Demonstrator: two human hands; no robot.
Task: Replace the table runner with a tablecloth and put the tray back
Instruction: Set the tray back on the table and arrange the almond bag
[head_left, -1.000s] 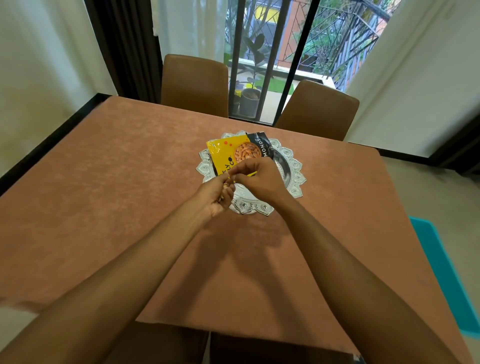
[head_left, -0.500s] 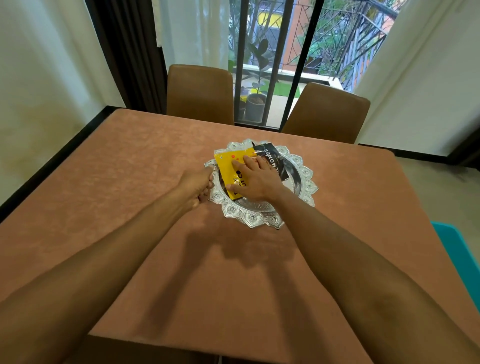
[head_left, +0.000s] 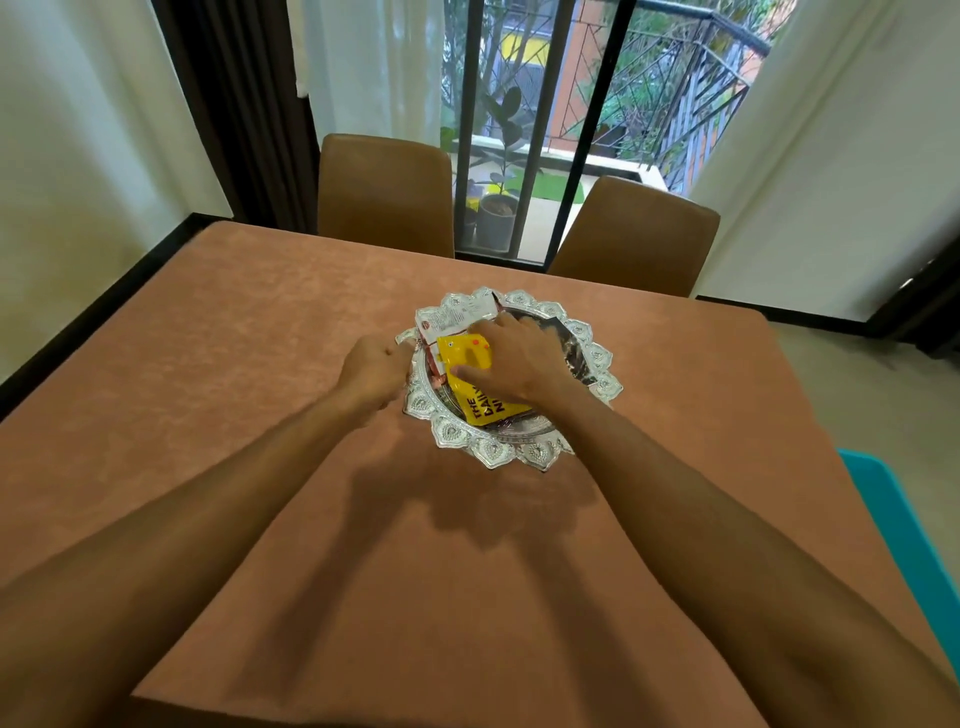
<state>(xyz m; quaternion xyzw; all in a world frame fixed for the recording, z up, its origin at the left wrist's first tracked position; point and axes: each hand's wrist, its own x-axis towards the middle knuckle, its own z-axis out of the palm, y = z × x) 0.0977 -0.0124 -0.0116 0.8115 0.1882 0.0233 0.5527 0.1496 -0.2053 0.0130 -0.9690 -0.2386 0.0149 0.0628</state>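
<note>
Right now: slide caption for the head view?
Right hand presses a yellow packet in the silver tray on the brown tablecloth; left hand holds its rim.

Two brown chairs (head_left: 384, 195) stand side by side before a barred window (head_left: 597, 130), a potted plant (head_left: 496, 221) outside it.

Home dining room, cloth-covered counter (head_left: 218, 395), two brown chairs (head_left: 384, 192) behind it, curtained balcony door (head_left: 519, 130) beyond
</note>
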